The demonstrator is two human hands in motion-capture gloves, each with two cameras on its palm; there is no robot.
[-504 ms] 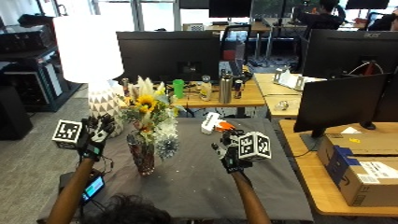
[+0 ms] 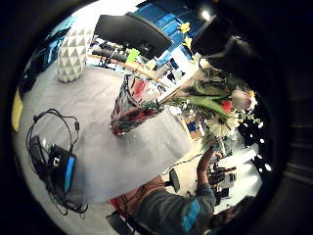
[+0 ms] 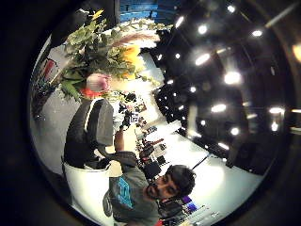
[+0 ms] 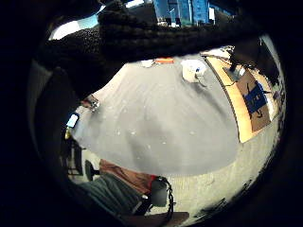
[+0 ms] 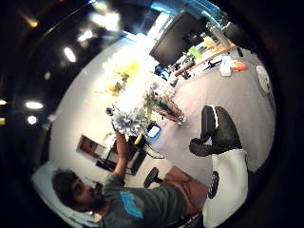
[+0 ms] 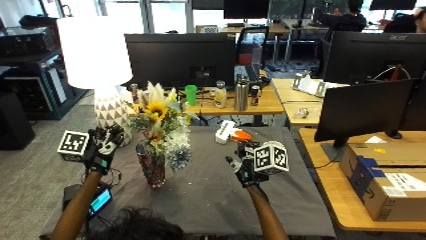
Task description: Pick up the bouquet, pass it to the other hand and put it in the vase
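While the bouquet [image 6: 162, 120] stands in the vase [image 6: 152, 166] on the grey-covered table [image 6: 213, 195], its stems run down into the vase mouth and its heads rise above the rim, so the long axis is close to upright; a sunflower [image 6: 157, 110] faces the person and a pale, spiky bloom [image 6: 178, 159] droops beside the vase body on its right. The vase stands upright on the cloth. The left hand [image 6: 102, 146] is raised to the left of the vase, apart from it and from the flowers, fingers spread and holding nothing. The right hand [image 6: 245, 161] is held over the cloth well to the right of the vase, fingers loosely extended, also holding nothing. Behind the vase and to its left stands a white patterned lamp base [image 6: 110, 112] carrying a lit shade [image 6: 94, 52], near the flower heads. Behind the vase to its right, a white item with an orange part [image 6: 229, 133] lies at the far edge of the cloth. To the front left of the vase, a small black device with a blue screen [image 6: 100, 199] and cables lies on the cloth. Beyond the vase, a wooden desk [image 6: 266, 105] carries a monitor [image 6: 180, 60], bottles and a green cup [image 6: 191, 94].
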